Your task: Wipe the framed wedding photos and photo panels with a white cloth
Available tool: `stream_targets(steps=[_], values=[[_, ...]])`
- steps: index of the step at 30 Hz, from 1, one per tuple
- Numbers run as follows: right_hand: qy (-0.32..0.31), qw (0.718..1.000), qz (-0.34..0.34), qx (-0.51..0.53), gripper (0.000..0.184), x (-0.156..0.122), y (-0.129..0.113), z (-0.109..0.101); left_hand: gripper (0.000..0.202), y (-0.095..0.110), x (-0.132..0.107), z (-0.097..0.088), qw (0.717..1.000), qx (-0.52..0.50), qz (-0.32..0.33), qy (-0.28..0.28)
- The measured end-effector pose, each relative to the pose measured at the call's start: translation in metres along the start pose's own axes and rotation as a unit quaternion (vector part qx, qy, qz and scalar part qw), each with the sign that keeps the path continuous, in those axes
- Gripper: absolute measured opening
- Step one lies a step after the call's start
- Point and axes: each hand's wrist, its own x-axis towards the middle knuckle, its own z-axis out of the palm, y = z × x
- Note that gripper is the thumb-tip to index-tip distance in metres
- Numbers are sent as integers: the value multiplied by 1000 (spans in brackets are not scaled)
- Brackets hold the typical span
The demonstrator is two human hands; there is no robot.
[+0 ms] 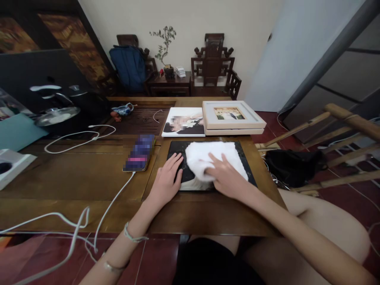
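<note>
- R forearm (297, 229) nearest cam, over desk (208, 217) edge.
- R hand (227, 176) grip: fingers pressed on white cloth (198, 154); can't tell if pinching.
- L hand (168, 174) grip: released, resting on panel's L side.
- Dark panel (187, 172) flat on desk, cloth atop.
- Step prob. wiping; next stroke likely needs L steady.

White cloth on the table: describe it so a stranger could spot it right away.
On the wooden table, find the dark panel near the front edge. The cloth lies on it, under the right hand. Unlike the stiff frames just beyond, it is plain white, soft and fluffy.
</note>
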Motion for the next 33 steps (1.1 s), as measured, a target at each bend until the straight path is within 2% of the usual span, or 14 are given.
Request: stream_targets(steps=[4,7,10,16,18,20,23,25,29,31,33], values=[[30,998,52,-26,54,45,28,-5,48,0,0,0,1000,0,-1,9],[54,996,62,-38,53,51,25,-2,46,2,-1,-1,1000,-4,-11,-1],[50,997,54,-37,53,30,4,6,46,2,-2,0,1000,-11,-18,-5],[4,1000,-7,-10,35,-44,-52,27,46,2,-1,1,999,-21,-32,-4],[-4,1000,-28,0,31,-59,-61,28,46,2,-1,1,999,-20,-33,-4],[-15,999,-39,5,35,-62,-60,25,45,1,0,1,999,-19,-31,-7],[-24,999,-34,5,51,-40,-42,13,46,-1,0,3,1000,-19,-19,-5],[-15,1000,-15,-3,57,-13,-23,4,46,-3,-1,5,1000,-20,-12,3],[4,1000,20,-21,58,46,11,-5,47,-4,-1,6,1000,-27,-7,14],[22,999,17,-34,57,65,18,-6,47,-4,-1,6,999,-30,-9,12],[38,998,12,-46,58,71,16,-4,47,-4,-1,5,999,-32,-13,9]])
